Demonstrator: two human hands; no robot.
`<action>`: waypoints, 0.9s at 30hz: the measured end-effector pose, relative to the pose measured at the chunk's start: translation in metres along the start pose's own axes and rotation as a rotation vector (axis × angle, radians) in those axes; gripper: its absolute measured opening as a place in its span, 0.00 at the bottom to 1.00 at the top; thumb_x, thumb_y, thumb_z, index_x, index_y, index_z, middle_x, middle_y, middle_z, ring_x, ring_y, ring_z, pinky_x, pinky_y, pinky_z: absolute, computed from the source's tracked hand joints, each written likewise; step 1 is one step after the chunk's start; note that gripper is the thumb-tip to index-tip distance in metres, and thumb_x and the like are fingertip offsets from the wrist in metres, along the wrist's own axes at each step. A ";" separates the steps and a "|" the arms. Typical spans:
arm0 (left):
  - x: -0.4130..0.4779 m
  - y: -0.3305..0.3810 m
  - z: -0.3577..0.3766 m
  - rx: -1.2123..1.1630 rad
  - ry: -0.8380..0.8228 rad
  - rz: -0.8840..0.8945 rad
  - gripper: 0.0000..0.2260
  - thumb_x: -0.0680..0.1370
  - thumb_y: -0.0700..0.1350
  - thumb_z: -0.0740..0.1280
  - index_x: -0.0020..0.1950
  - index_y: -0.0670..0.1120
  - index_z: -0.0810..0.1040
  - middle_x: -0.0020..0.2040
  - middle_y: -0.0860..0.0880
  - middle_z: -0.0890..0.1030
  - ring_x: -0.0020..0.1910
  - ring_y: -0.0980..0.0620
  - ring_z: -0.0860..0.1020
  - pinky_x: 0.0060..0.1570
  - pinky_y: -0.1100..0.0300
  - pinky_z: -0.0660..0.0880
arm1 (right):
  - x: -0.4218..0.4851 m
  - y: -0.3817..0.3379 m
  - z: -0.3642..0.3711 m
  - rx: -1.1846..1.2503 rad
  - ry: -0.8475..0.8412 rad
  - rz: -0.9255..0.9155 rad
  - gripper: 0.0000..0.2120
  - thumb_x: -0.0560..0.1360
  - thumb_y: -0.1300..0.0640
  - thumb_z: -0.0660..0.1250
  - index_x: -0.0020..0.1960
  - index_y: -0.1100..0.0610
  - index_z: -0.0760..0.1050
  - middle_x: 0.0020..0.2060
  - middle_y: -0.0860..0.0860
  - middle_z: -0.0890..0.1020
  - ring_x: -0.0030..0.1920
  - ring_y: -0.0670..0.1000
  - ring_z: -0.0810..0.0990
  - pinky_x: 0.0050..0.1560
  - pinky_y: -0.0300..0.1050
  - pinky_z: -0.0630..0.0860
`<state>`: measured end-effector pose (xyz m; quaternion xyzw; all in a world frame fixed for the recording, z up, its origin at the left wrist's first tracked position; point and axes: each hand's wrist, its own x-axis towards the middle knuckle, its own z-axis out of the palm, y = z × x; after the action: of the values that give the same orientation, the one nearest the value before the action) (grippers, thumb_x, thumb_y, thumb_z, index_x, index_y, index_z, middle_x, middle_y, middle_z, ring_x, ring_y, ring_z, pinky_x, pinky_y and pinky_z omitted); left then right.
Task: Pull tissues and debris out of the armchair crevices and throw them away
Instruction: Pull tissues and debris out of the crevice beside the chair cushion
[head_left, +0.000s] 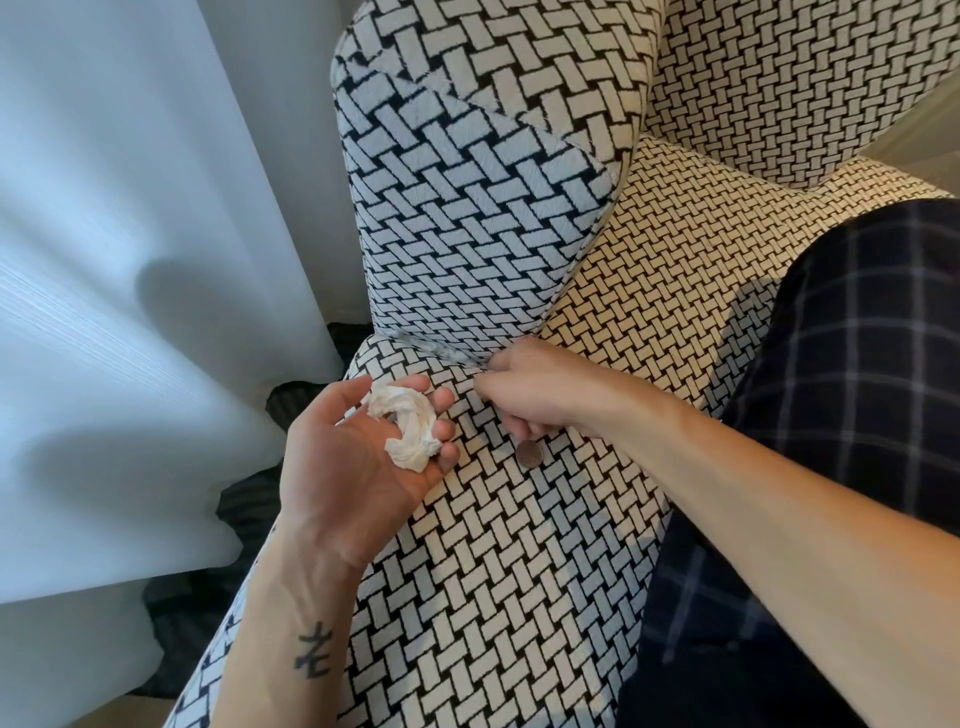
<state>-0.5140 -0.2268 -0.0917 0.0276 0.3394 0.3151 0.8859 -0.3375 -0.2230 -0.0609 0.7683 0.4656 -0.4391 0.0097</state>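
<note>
The armchair (488, 223) has black-and-white woven upholstery. My left hand (363, 447) is palm up over the armrest, and a crumpled white tissue (410, 428) lies across its lightly curled fingers. My right hand (540, 389) is at the crevice (447, 354) where the backrest meets the armrest. Its thumb and forefinger are pinched together at the seam. A round brown coin (529, 454) pokes out below its curled lower fingers, top edge tucked under them. A little pale fluff shows in the seam to the left of the fingertips.
A white sheer curtain (156, 260) hangs close on the left of the chair. Dark striped fabric (249, 509) lies on the floor between them. My leg in dark checked trousers (831, 415) rests on the seat at right.
</note>
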 end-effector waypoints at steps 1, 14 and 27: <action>0.000 0.000 0.001 0.001 0.004 0.000 0.14 0.79 0.49 0.58 0.52 0.40 0.77 0.47 0.40 0.79 0.39 0.45 0.75 0.44 0.52 0.73 | 0.001 0.004 -0.003 0.025 -0.022 -0.013 0.13 0.80 0.54 0.58 0.51 0.57 0.80 0.30 0.51 0.82 0.27 0.49 0.75 0.34 0.43 0.72; 0.001 0.000 -0.003 0.008 -0.008 0.010 0.15 0.80 0.50 0.58 0.54 0.40 0.77 0.49 0.39 0.80 0.40 0.45 0.75 0.44 0.52 0.73 | -0.007 0.001 0.012 -0.360 0.281 -0.170 0.13 0.82 0.50 0.60 0.44 0.55 0.77 0.33 0.48 0.79 0.30 0.50 0.77 0.31 0.45 0.76; -0.001 -0.002 0.000 0.038 0.008 0.026 0.15 0.80 0.49 0.58 0.51 0.39 0.79 0.48 0.39 0.79 0.40 0.45 0.75 0.45 0.52 0.72 | 0.006 0.013 0.017 0.456 0.042 -0.118 0.17 0.81 0.58 0.60 0.67 0.49 0.77 0.27 0.48 0.78 0.24 0.45 0.72 0.26 0.41 0.69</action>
<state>-0.5136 -0.2289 -0.0910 0.0474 0.3484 0.3203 0.8797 -0.3378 -0.2331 -0.0804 0.7309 0.3987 -0.5166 -0.1998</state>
